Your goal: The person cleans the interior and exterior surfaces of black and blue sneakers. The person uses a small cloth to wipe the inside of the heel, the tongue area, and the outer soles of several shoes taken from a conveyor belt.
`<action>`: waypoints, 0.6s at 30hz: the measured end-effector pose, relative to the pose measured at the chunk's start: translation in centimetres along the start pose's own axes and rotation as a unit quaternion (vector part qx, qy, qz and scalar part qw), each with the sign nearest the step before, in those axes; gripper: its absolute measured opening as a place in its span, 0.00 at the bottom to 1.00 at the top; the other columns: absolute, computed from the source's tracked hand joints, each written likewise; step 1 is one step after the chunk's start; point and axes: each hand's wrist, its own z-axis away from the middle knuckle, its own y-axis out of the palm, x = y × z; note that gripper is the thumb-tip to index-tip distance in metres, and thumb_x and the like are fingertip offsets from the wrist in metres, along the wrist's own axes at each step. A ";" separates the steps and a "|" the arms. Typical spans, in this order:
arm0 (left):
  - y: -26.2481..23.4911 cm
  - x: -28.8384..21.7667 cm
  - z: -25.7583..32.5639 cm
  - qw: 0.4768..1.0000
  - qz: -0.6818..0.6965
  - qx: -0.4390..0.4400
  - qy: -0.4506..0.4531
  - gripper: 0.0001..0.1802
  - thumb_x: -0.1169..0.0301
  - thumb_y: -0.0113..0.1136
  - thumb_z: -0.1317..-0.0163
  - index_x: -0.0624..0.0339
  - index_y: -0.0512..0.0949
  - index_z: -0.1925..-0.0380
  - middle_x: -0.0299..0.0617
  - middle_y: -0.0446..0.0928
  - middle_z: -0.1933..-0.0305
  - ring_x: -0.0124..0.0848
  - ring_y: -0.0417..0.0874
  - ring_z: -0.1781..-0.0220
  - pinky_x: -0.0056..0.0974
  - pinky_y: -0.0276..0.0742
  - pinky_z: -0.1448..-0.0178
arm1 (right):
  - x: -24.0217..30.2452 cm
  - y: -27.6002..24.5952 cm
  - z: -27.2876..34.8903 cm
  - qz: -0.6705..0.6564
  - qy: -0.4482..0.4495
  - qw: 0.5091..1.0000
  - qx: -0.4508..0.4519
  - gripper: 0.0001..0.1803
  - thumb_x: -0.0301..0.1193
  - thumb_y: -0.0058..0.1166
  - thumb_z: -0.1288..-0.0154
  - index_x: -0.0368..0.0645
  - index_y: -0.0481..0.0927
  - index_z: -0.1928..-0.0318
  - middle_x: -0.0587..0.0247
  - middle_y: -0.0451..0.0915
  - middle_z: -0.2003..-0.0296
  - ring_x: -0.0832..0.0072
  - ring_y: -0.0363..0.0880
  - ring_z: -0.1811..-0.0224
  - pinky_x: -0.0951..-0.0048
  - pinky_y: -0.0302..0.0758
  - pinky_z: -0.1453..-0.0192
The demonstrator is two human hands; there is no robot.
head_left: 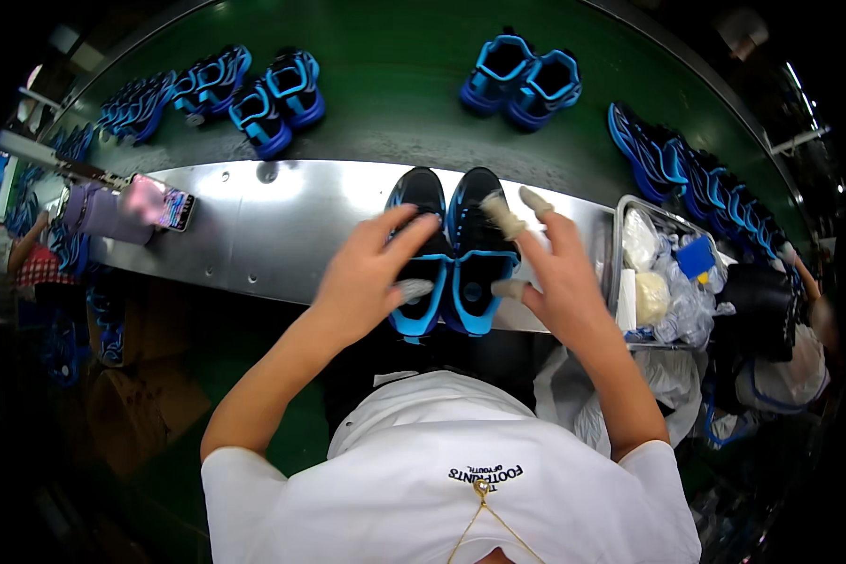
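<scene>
Blue shoe pairs [522, 77] were lined up on the green belt [395, 56]; a phone [175, 209] was left below it, a cluttered tray [630, 211] off right.

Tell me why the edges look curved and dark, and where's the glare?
Head view: the fisheye lens bends the metal shelf and the green belt and blackens the corners; lamp glare whitens the shelf's top left of the black and blue shoes; both hands look slightly motion-blurred.
</scene>
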 end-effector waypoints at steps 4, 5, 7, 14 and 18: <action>3.0 1.0 -2.2 0.999 -0.026 -0.023 0.001 0.21 0.78 0.64 0.52 0.54 0.78 0.55 0.41 0.74 0.60 0.43 0.79 0.60 0.43 0.78 0.59 | -2.3 3.4 -1.2 0.009 -0.028 0.999 0.032 0.22 0.24 0.64 0.49 0.46 0.80 0.50 0.57 0.79 0.55 0.62 0.79 0.59 0.65 0.77 0.54; 3.2 0.8 -1.8 0.999 -0.020 -0.025 -0.008 0.21 0.79 0.63 0.53 0.54 0.78 0.56 0.43 0.74 0.61 0.45 0.79 0.62 0.44 0.77 0.61 | -2.7 3.0 -1.7 -0.108 0.094 0.987 0.076 0.22 0.22 0.63 0.48 0.44 0.80 0.50 0.56 0.80 0.55 0.63 0.79 0.57 0.67 0.76 0.54; 3.8 0.5 -1.6 0.999 -0.014 -0.038 -0.019 0.21 0.80 0.62 0.55 0.53 0.78 0.58 0.43 0.73 0.63 0.48 0.80 0.64 0.46 0.77 0.63 | -3.0 3.1 -2.5 -0.223 0.207 0.945 0.121 0.21 0.20 0.61 0.47 0.43 0.80 0.50 0.55 0.81 0.55 0.64 0.79 0.56 0.69 0.75 0.53; 4.9 0.0 -0.8 0.994 0.057 -0.057 -0.074 0.22 0.84 0.59 0.57 0.46 0.82 0.62 0.40 0.74 0.56 0.45 0.78 0.54 0.45 0.76 0.54 | -0.5 3.9 0.2 -0.140 0.081 0.986 0.045 0.28 0.11 0.50 0.55 0.43 0.81 0.51 0.53 0.78 0.57 0.54 0.79 0.54 0.64 0.76 0.50; 5.5 0.4 0.3 0.997 -0.051 -0.047 0.033 0.08 0.74 0.60 0.51 0.48 0.80 0.69 0.37 0.74 0.56 0.41 0.73 0.61 0.43 0.70 0.58 | -1.1 4.1 1.5 -0.075 0.028 0.995 0.054 0.26 0.11 0.51 0.53 0.44 0.83 0.53 0.52 0.79 0.56 0.54 0.80 0.54 0.64 0.78 0.50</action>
